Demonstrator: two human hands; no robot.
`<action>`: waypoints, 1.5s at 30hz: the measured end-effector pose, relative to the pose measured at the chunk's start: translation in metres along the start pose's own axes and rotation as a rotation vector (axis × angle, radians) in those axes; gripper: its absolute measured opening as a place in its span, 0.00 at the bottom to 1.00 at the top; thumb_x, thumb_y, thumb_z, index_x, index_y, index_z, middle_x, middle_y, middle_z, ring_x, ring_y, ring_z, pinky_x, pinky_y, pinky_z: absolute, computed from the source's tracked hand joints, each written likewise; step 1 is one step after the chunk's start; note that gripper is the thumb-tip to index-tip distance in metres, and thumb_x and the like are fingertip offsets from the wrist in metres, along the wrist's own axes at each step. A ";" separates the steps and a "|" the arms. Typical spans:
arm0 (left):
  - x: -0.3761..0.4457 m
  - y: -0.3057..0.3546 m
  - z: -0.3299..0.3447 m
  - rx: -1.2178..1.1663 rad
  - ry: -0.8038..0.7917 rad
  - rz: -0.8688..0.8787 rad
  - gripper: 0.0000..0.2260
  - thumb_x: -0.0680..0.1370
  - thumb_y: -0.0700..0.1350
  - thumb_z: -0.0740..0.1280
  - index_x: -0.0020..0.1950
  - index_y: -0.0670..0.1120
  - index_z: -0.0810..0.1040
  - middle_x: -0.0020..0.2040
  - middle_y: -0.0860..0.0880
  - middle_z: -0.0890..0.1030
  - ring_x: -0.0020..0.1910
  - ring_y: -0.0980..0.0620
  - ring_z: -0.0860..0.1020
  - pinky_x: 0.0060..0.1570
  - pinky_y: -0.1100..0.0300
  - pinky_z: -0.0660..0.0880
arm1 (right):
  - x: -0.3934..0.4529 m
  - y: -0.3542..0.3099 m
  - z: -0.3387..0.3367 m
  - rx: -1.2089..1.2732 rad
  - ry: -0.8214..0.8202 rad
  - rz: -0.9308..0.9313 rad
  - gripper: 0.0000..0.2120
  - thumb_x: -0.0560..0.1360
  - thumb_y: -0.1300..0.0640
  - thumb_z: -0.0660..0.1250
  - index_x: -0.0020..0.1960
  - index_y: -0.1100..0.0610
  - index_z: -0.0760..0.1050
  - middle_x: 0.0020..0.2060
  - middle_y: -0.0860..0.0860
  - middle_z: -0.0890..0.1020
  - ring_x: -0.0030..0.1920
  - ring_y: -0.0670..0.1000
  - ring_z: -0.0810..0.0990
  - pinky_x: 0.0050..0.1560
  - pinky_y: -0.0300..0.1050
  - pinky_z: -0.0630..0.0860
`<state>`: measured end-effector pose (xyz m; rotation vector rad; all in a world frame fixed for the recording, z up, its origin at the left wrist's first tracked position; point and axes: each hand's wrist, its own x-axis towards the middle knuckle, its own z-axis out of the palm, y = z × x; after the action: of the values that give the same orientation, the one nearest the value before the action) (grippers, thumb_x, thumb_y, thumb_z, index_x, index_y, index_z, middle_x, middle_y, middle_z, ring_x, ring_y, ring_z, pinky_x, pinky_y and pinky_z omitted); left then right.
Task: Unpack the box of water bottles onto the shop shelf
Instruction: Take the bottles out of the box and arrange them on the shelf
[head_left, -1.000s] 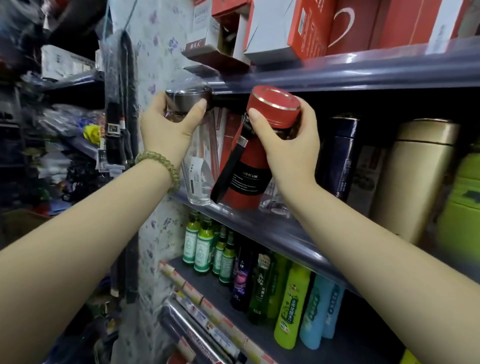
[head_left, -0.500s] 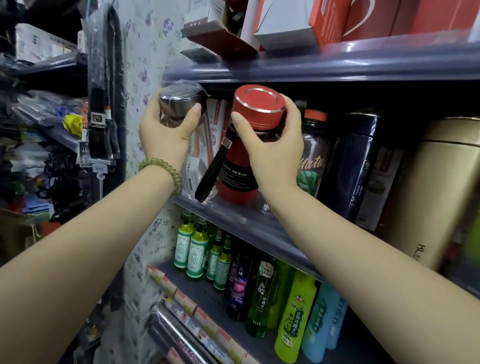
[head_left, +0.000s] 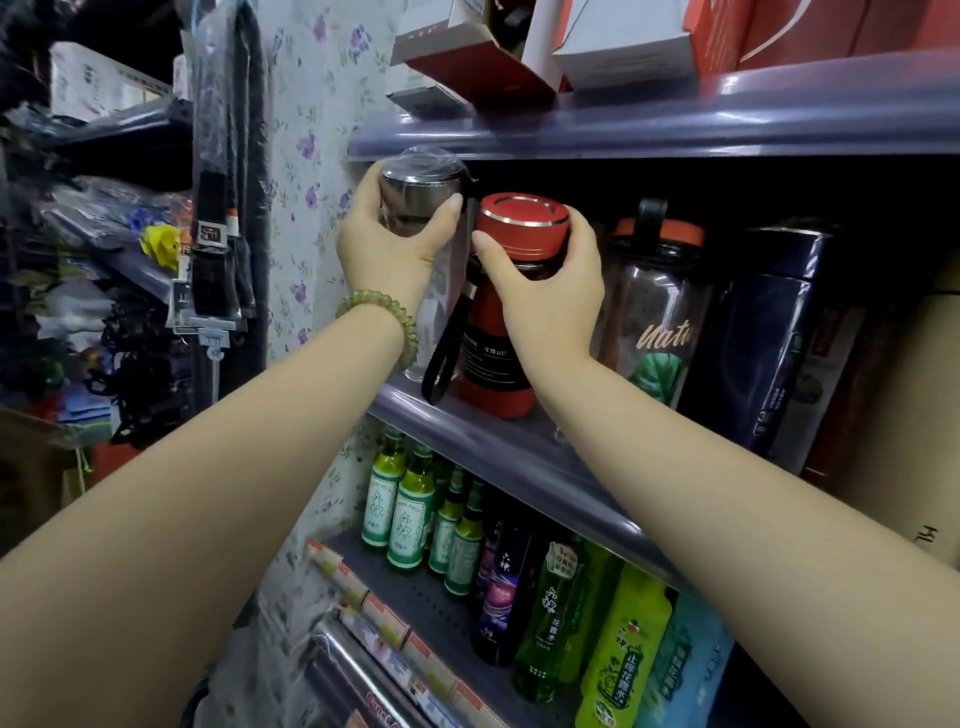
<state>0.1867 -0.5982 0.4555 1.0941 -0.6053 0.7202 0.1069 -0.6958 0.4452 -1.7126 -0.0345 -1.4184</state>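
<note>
Red bottle (head_left: 498, 358), base on the shelf (head_left: 519, 457) edge with the right hand (head_left: 550, 291) gripping under its cap, should be slid back squarely, while the left hand (head_left: 389, 244) grips the steel-capped clear bottle (head_left: 421, 192) just left of it.

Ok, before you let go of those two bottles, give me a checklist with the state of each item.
1. Red bottle base on the middle shelf: ok, it stands near the front lip.
2. Red bottle upright: not ok, it leans slightly.
3. Right hand grip: ok, fingers curled round the red cap.
4. Left hand grip: ok, it holds the steel-capped clear bottle by its top.
5. Clear bottle base seated on the shelf: cannot tell, the arm and hand hide it.
6. Black strap clear of the edge: not ok, its loop hangs down to the shelf lip.
</note>
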 end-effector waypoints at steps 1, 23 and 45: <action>0.000 -0.003 0.003 0.004 0.003 -0.001 0.22 0.68 0.52 0.75 0.59 0.47 0.78 0.51 0.49 0.83 0.50 0.55 0.81 0.54 0.60 0.78 | 0.003 0.002 0.002 -0.010 0.012 0.011 0.32 0.65 0.46 0.77 0.65 0.54 0.71 0.58 0.50 0.77 0.56 0.46 0.77 0.55 0.34 0.74; 0.011 -0.071 0.026 0.046 -0.195 -0.043 0.36 0.67 0.56 0.75 0.69 0.46 0.65 0.65 0.51 0.76 0.64 0.56 0.75 0.67 0.52 0.71 | 0.039 0.035 0.027 -0.175 0.081 0.188 0.33 0.71 0.40 0.69 0.65 0.61 0.67 0.56 0.58 0.79 0.56 0.57 0.79 0.54 0.46 0.74; -0.021 -0.109 -0.001 0.189 -0.347 -0.127 0.40 0.67 0.60 0.72 0.75 0.57 0.57 0.75 0.54 0.64 0.74 0.55 0.64 0.72 0.47 0.64 | -0.023 0.058 0.018 -0.334 -0.070 0.263 0.46 0.73 0.52 0.71 0.77 0.55 0.43 0.73 0.58 0.61 0.71 0.57 0.66 0.68 0.53 0.67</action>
<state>0.2579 -0.6329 0.3774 1.4361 -0.7646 0.4856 0.1436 -0.7081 0.3930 -1.9539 0.3958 -1.2165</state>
